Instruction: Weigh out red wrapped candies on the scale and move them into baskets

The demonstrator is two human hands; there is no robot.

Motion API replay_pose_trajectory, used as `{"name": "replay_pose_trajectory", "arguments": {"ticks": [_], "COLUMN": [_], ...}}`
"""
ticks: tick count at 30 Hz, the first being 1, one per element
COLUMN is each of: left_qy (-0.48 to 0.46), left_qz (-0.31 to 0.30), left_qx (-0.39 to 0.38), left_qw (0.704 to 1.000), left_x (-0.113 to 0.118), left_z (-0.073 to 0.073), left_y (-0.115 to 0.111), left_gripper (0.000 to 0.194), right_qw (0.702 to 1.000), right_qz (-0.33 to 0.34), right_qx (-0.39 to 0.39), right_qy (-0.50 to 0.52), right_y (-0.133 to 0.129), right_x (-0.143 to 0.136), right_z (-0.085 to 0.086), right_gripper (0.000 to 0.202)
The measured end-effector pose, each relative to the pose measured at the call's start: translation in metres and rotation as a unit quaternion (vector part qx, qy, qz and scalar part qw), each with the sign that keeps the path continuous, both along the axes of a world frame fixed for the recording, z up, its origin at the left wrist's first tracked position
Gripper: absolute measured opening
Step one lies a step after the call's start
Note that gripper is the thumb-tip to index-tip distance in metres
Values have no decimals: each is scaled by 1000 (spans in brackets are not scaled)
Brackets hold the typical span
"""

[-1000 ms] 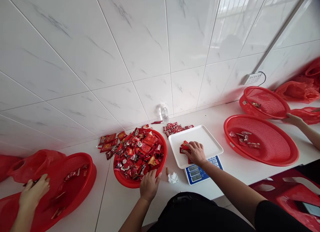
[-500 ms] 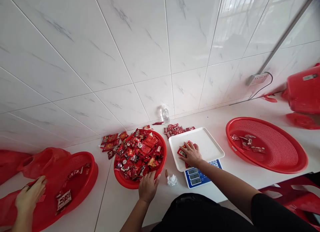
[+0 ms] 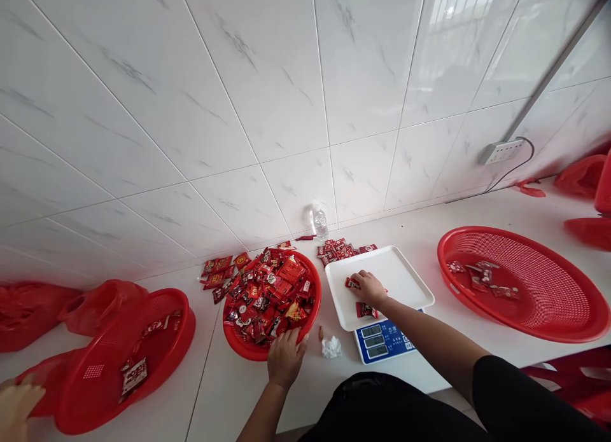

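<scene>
My left hand (image 3: 285, 358) is hooked over the near rim of a round red basket (image 3: 312, 324) heaped with small red snack packets (image 3: 270, 289). My right hand (image 3: 370, 288) is over the white tray (image 3: 405, 283) of a blue scale (image 3: 387, 341), its fingers curled onto a small red packet (image 3: 352, 282). Another red packet (image 3: 365, 310) lies on the tray below my palm, partly hidden by my wrist. The scale's display digits are too small to read.
Loose packets (image 3: 217, 271) lie left of the basket; others (image 3: 337, 250) sit behind the tray. A clear bottle (image 3: 319, 222) stands by the wall, crumpled tissue (image 3: 331, 347) in front. Red baskets flank both sides (image 3: 539, 264) (image 3: 184, 331). A co-worker's hand (image 3: 19, 400) is at lower left.
My right hand has gone from lying spread over packets on the tray to curled fingers at one packet. My left hand stays at the basket rim. The co-worker's hand moved down and left.
</scene>
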State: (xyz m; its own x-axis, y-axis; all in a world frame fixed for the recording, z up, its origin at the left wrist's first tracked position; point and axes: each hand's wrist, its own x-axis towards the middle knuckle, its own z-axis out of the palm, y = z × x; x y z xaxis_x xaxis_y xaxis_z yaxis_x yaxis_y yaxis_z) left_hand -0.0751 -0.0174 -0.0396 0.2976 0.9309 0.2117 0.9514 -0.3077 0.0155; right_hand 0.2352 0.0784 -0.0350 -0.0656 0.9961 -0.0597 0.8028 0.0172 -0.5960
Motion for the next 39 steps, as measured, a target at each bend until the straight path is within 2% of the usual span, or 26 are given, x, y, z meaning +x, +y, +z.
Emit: {"name": "replay_pose_trajectory", "arguments": {"ticks": [5,9,12,15,18,21,24,28,32,39], "left_qy": [4,6,5,5,5,4,6,10,9,5], "left_qz": [1,0,-1,-3,-6,-4,0,3,6,8], "left_qx": [-4,-11,-9,-3,1,-3,-6,-12,-22,-33], "left_qw": [1000,1000,1000,1000,1000,1000,1000,1000,1000,999], "left_x": [0,0,1,1,2,2,2,2,2,2], "left_z": [-1,-1,0,1,2,2,0,-2,0,2], "left_y": [0,1,2,2,3,3,3,3,2,1], "left_gripper": [39,39,39,39,38,38,38,40,40,39], "right_qw": [987,970,968,975,982,987,987,985,985,982], "right_qz": [-129,-172,-153,-81,1,51,72,72,45,-56], "right_qx": [-10,-34,-57,-96,-128,-135,-140,-152,-164,-181], "right_qy": [93,167,191,182,138,72,11,-39,-38,12], "right_y": [12,15,7,-10,-33,-51,-58,-58,-49,0], "right_x": [15,31,37,35,28,18,8,0,2,7], "right_z": [2,7,12,18,23,26,26,24,23,22], "right_gripper": [33,42,46,41,32,42,48,50,48,66]}}
